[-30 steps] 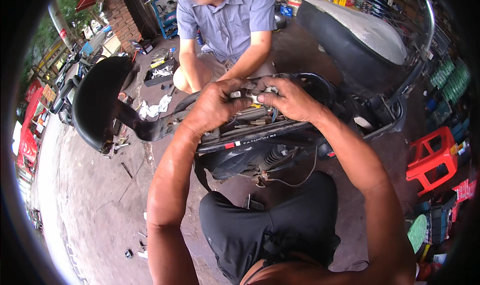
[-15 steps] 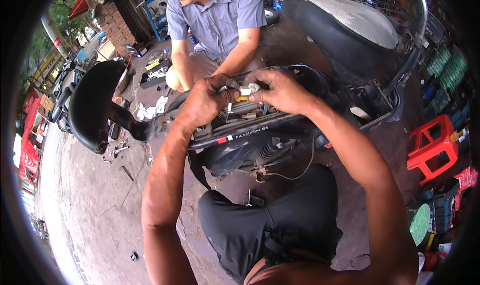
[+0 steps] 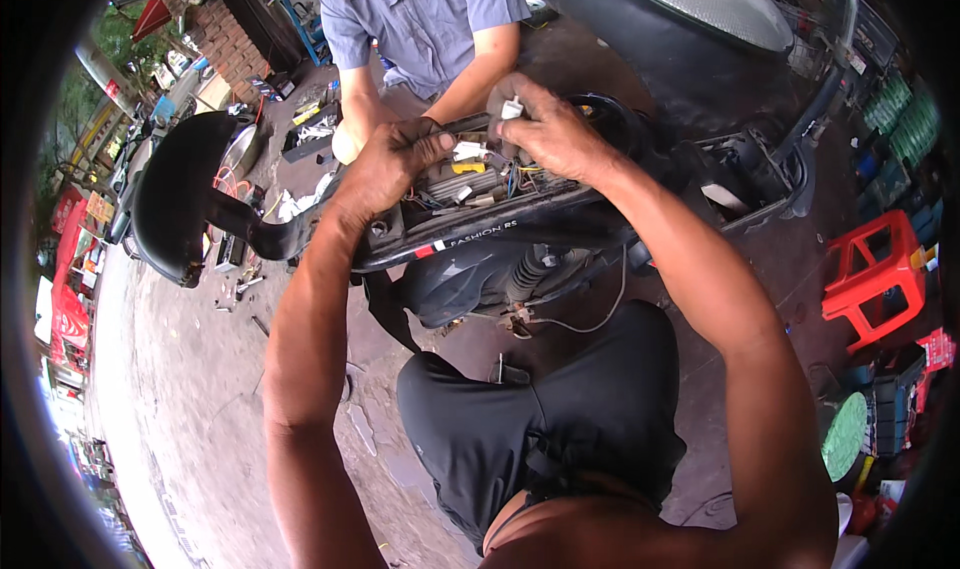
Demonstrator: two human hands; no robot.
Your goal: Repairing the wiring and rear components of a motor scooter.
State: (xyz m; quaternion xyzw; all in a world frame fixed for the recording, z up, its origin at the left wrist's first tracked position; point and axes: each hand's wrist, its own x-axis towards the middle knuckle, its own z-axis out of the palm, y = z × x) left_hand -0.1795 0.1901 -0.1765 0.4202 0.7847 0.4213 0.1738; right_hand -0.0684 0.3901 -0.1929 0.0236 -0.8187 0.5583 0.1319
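Observation:
An electric scooter's bare frame (image 3: 440, 249) lies across in front of me, its inner bay full of wires. Over that bay my right hand (image 3: 550, 134) pinches a white plastic wire connector (image 3: 512, 108) between thumb and fingers. To the left, my left hand (image 3: 395, 164) has thumb and finger closed at the end of a second white connector (image 3: 468, 150). Below them sit a yellow part (image 3: 467, 167) and a finned metal box (image 3: 465, 186) among coloured wires (image 3: 525, 176). The two connectors are apart. My right fingertips are partly hidden.
Opposite me a person (image 3: 420, 39) in a blue-grey shirt squats close to the frame. The scooter's seat (image 3: 700, 9) lies at the far right, a black curved fender (image 3: 185, 199) at the left. A red stool (image 3: 875, 279) and several tools stand around.
My hands, close together over the bay before, have moved apart. The right one has risen away with its white connector. The view has shifted slightly.

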